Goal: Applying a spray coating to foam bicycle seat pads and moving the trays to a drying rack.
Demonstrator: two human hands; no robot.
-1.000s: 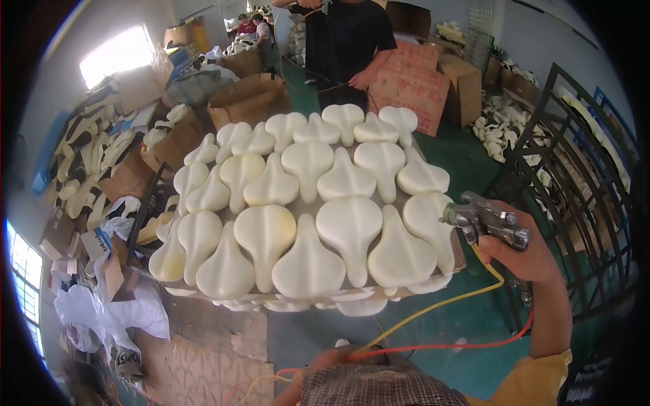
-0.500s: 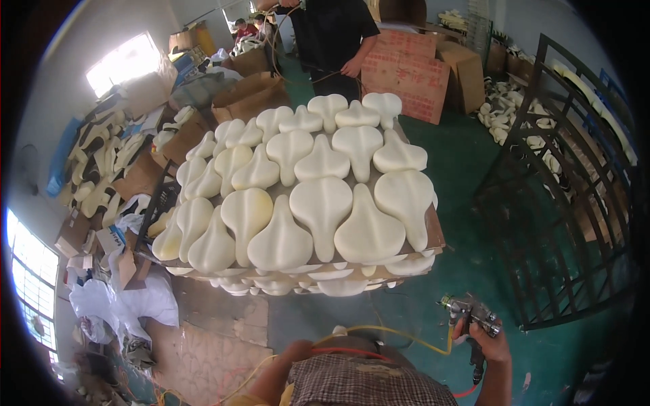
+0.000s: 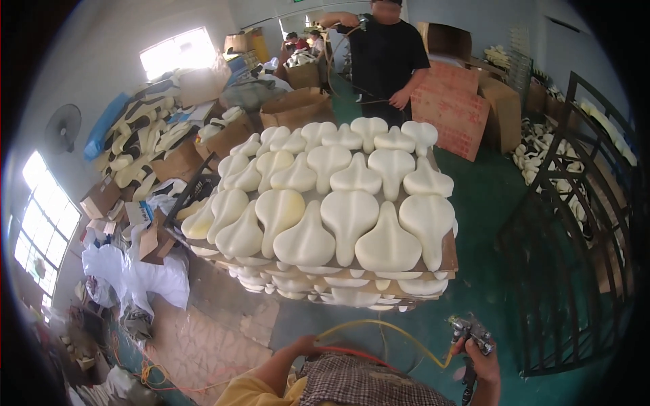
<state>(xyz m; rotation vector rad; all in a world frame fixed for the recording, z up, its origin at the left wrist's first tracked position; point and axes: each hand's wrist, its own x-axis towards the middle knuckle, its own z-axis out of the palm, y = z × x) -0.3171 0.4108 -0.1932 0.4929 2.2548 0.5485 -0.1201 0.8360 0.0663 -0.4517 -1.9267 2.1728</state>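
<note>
My right hand [image 3: 482, 362] is wrapped round the grip of a metal spray gun [image 3: 472, 333], held to the right of my body. A yellow hose [image 3: 382, 326] arcs from the gun leftward to my left hand [image 3: 308, 345], which is closed on it in front of my waist. Close by the same hand runs a red hose [image 3: 362, 353]. Ahead of me, rows of cream bicycle saddle pads [image 3: 349, 215] lie on the top board [image 3: 448, 254] of a stack, their narrow ends alternating. More pads show between the boards beneath. Neither hand touches the pads.
Beyond the stack stands a person in black [image 3: 386, 64], holding a thin hose. Boxes and piled foam pads [image 3: 145, 122] fill the left side, with white plastic sheeting [image 3: 139, 271] nearer me. A dark metal rack [image 3: 569, 243] stands at right. Flattened cardboard [image 3: 203, 338] covers the floor at left.
My view has tilted up and shifted left, so the stack sits lower and more to the right. Both hands keep their hold on the hose and spray gun.
</note>
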